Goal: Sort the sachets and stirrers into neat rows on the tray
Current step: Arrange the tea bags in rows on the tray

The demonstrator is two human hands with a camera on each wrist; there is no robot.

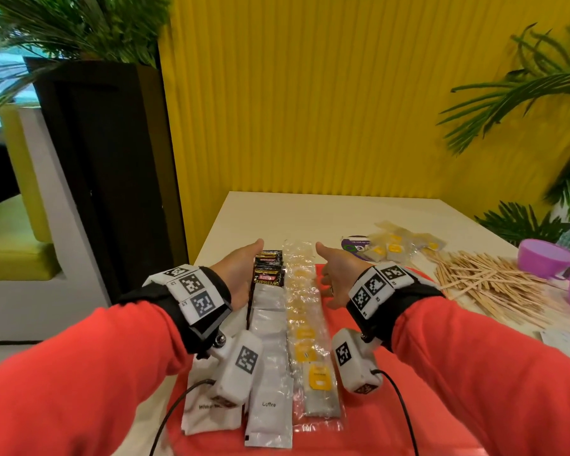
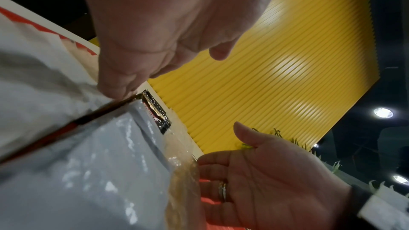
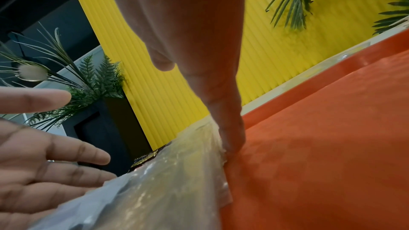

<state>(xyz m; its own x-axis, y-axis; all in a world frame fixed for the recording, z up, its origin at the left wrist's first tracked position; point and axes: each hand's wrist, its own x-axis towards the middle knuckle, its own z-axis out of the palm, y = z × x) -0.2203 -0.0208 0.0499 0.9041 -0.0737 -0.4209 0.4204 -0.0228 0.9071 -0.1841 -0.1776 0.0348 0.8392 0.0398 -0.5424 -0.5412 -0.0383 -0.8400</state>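
A red tray (image 1: 375,373) holds lengthwise rows of sachets: white sugar sachets (image 1: 208,413) at the left, then silver coffee sachets (image 1: 270,357) with black Kopiko sachets (image 1: 269,269) at the far end, then clear tea-bag sachets (image 1: 305,311) with yellow tags. My left hand (image 1: 241,271) stands on edge with straight fingers against the left side of the black and silver row. My right hand (image 1: 339,274) stands on edge against the right side of the tea-bag row (image 3: 166,181), its little finger on the tray (image 3: 321,146). Neither hand holds anything.
A big loose pile of wooden stirrers (image 1: 484,284) lies on the white table right of the tray. Loose tea bags (image 1: 395,246) lie behind it, purple cups (image 1: 543,258) at the far right, more white sachets (image 1: 563,343) at the right edge. A yellow wall stands behind the table.
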